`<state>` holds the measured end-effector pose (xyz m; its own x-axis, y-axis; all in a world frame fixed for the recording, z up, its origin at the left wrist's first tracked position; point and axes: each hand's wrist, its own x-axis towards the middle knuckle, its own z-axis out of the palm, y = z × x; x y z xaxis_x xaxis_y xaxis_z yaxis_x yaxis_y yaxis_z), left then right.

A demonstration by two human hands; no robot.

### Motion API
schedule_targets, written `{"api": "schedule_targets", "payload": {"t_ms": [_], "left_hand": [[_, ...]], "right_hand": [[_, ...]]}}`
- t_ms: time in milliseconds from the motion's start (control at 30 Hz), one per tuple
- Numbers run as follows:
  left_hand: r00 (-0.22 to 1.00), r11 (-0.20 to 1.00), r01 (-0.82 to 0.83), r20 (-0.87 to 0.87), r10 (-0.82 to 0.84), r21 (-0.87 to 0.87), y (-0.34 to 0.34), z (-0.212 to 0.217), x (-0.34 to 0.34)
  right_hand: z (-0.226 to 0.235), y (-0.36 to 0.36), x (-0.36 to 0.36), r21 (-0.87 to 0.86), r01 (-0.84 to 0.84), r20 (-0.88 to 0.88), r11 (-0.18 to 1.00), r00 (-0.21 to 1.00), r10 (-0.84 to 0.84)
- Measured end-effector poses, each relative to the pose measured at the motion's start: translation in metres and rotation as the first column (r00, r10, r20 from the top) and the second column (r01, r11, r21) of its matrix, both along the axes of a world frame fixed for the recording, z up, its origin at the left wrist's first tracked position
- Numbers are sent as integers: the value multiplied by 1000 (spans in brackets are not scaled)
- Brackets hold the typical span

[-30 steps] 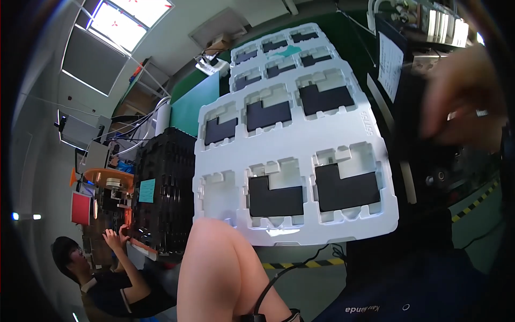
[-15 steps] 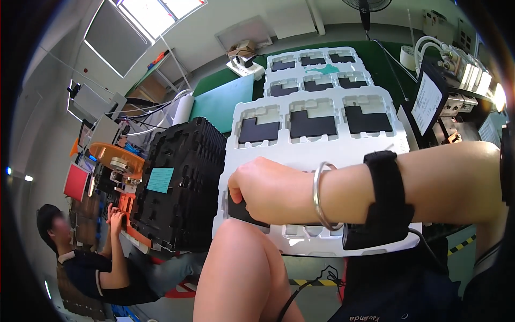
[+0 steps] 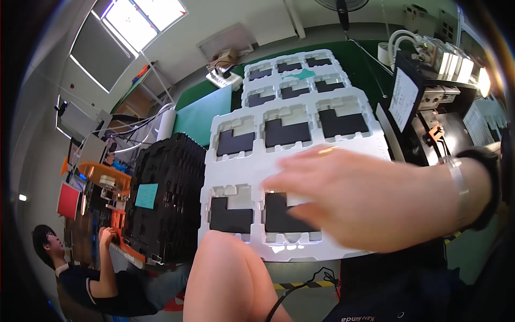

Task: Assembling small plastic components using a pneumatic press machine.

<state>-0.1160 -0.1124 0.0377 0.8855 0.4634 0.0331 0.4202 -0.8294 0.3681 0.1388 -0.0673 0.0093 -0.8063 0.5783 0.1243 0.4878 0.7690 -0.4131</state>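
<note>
- Head view: a white moulded tray (image 3: 236,174) lies on the green table (image 3: 201,115), its long axis running away from the person toward a second white tray (image 3: 292,72) behind it.
- The near tray has pockets in rows, each holding a flat black L-shaped part (image 3: 230,214) (matte, dark against the pale plastic).
- The right hand (image 3: 354,201) reaches in from the right edge, over the tray's near right pockets; its fingers (image 3: 289,182) point left, loosely extended and slightly apart, holding nothing I can see (blurred).
- The left hand is out of view.
- A stack of black trays (image 3: 169,193) stands left of the white tray.
</note>
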Motion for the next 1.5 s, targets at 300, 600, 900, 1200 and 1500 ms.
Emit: {"api": "schedule_targets", "payload": {"t_ms": [300, 600, 900, 1200, 1500], "left_hand": [[985, 980, 174, -30, -172, 95, 15, 46, 57], [892, 836, -452, 129, 434, 311, 32, 69, 118], [327, 353, -936, -385, 863, -3, 80, -46, -40], [278, 169, -842, -144, 950, -512, 75, -48, -87], [842, 607, -420, 41, 538, 674, 58, 58, -77]], "right_hand": [[-42, -91, 110, -760, 327, -153, 562, 750, -643], [-75, -110, 97, -858, 222, -244, 463, 616, -749], [-68, -103, 85, -874, 181, -266, 451, 599, -755], [-46, -105, 54, -687, 4, -688, 726, 315, -654], [33, -94, 135, -573, -259, -814, 778, 62, -578]]}}
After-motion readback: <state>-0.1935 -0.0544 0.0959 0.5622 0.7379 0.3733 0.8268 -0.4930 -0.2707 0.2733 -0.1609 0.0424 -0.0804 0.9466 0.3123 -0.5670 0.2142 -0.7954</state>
